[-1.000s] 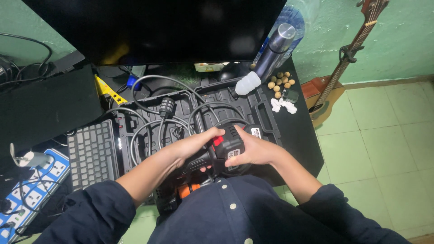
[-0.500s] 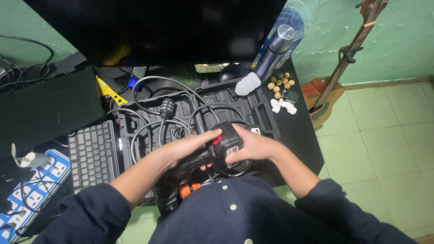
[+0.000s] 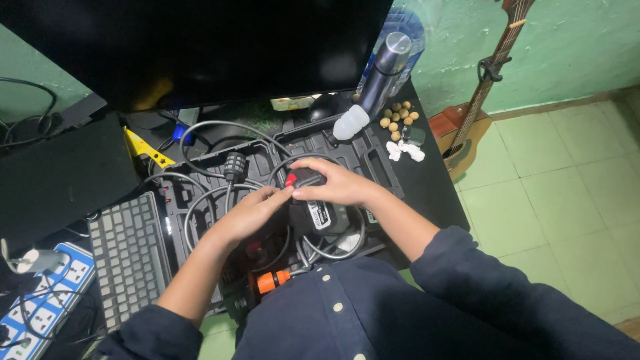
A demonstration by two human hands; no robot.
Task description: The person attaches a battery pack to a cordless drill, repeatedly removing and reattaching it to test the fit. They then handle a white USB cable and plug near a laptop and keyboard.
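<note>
We see a large dark screen (image 3: 220, 47) at the desk's back edge, unlit. A small white rectangular label (image 3: 320, 215) sits on the black device under the right hand (image 3: 333, 187). Behind, a pale yellowish packet (image 3: 292, 103), perhaps a carton.

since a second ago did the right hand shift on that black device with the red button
Yes. The right hand has slid up the black device, away from the person's body and toward the monitor; it now covers the top end near the red button.
</note>
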